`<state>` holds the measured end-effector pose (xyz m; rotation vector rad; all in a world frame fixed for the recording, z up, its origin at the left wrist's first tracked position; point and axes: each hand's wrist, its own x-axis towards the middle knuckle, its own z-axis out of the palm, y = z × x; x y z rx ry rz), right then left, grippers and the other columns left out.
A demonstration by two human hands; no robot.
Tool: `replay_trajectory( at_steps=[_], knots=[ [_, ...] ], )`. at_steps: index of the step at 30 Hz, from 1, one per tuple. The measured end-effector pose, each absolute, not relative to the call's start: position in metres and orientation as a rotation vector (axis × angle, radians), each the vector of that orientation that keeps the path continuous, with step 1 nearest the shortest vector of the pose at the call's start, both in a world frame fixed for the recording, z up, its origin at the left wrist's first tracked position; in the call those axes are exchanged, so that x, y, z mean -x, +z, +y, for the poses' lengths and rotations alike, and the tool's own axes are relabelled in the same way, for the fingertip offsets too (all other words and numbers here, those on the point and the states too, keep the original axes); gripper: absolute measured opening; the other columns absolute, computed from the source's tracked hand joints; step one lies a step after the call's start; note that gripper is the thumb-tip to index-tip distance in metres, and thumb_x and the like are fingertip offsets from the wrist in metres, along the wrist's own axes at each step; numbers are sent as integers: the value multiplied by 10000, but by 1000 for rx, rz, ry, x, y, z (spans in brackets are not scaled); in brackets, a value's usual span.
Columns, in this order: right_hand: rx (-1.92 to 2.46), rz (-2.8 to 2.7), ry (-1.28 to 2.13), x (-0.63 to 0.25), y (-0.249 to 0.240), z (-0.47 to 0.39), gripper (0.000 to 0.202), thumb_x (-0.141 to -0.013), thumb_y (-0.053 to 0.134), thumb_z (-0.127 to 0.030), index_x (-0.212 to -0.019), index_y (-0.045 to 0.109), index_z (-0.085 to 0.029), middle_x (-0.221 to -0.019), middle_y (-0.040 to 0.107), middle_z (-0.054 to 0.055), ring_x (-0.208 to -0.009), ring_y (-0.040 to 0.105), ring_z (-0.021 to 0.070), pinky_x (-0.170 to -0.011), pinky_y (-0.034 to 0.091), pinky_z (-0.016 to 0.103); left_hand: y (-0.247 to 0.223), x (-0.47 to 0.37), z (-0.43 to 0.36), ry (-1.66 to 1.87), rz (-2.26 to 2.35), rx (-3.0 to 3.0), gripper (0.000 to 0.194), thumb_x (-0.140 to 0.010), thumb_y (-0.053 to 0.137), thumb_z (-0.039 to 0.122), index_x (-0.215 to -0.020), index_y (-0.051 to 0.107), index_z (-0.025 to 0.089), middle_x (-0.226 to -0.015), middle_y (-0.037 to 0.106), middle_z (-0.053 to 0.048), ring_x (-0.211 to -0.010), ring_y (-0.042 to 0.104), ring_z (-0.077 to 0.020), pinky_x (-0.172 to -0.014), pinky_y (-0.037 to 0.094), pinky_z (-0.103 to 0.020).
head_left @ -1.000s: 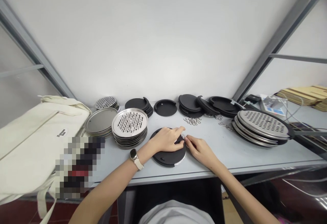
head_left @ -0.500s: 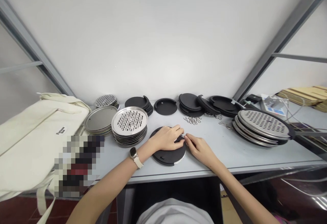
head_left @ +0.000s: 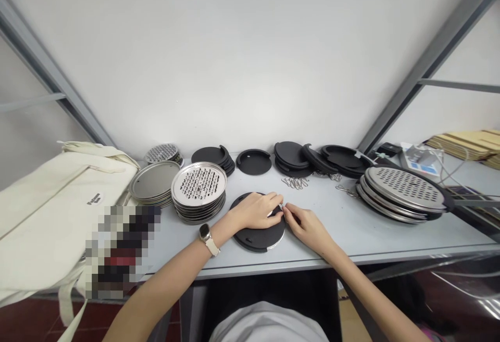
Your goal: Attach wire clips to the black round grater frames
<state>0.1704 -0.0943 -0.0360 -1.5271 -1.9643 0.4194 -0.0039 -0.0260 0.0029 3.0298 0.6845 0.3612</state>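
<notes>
A black round disc (head_left: 255, 238) with a silvery rim showing at its lower right lies flat on the table in front of me. My left hand (head_left: 260, 211) lies across its top, fingers and thumb bent towards the right edge. There my right hand (head_left: 307, 226) pinches a small metal wire clip (head_left: 280, 206), close to the left fingertips. Most of the clip is hidden by the fingers. Just left of the disc stands a stack of round steel grater plates (head_left: 199, 185).
Plain steel discs (head_left: 154, 180) and a cream bag (head_left: 58, 212) are at the left. Along the wall lie black round holders (head_left: 253, 162) and loose wire clips (head_left: 296, 182). Stacked perforated plates (head_left: 408, 186) stand at the right, with wooden boards (head_left: 464, 144) beyond.
Both hands stay at the disc's right edge with almost no movement. The whole view has shifted very slightly.
</notes>
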Motion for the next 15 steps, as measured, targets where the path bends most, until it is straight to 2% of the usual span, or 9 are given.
replay_trajectory(
  at_steps=[7,15],
  knots=[
    [1533,-1939,450,-170,-37,-95,310,-946,342,-320,-657,392,-219,-542,471,-30,-488,450,132,-502,301,235,2,4,-26,374,661,-3048,160,-916,422,319,-973,484,183,-939,605,-47,-727,609,-177,-584,422,-284],
    [1548,-1932,434,-170,-37,-95,309,-942,354,-327,-655,387,-217,-536,447,-36,-479,436,125,-504,295,238,0,5,-21,351,593,-2991,126,-925,446,295,-958,479,178,-931,626,-45,-781,626,-190,-614,422,-290]
  ],
)
